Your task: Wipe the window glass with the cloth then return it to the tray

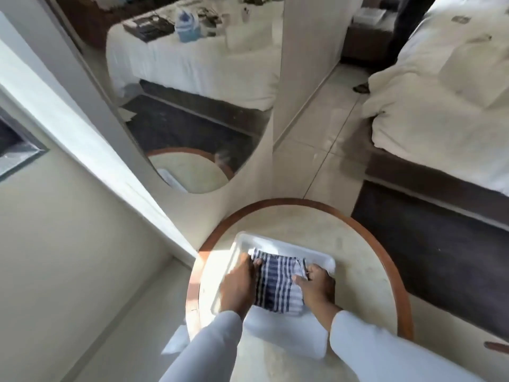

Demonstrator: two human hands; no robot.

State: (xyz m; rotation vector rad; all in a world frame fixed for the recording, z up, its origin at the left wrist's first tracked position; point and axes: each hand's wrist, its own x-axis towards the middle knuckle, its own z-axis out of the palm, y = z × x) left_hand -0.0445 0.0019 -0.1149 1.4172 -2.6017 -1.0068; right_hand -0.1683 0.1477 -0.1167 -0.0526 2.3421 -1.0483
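Head view, table: a round side table (358, 244) with a pale, faintly mottled stone-like top and a reddish-brown wooden rim, standing against a cream wall.
Head view, tray: a shallow white rectangular tray (278, 244) with rounded corners and a smooth, slightly glossy raised rim, lying on the tabletop on the wall side.
Head view, cloth: a soft woven cloth (275, 285), white with dark blue stripes and checks, bunched into a loose folded pad; it lies inside the tray, on its floor.
Head view, left hand (238, 285): palm down on the cloth's left edge, fingers curled over the fabric and gripping it; a pale long sleeve covers the forearm.
Head view, right hand (316, 288): closed on the cloth's right edge, thumb and forefinger pinching a fold, knuckles over the tray's right rim.
Head view, mirror: an oval wall mirror (179, 92) above the table, smooth glass reflecting a bed and the table's rim.
Head view, bed: a bed (440, 100) with rumpled white bedding on a dark base, well apart on the right.
Head view, floor: glossy pale tiles (325, 133) between table and bed.
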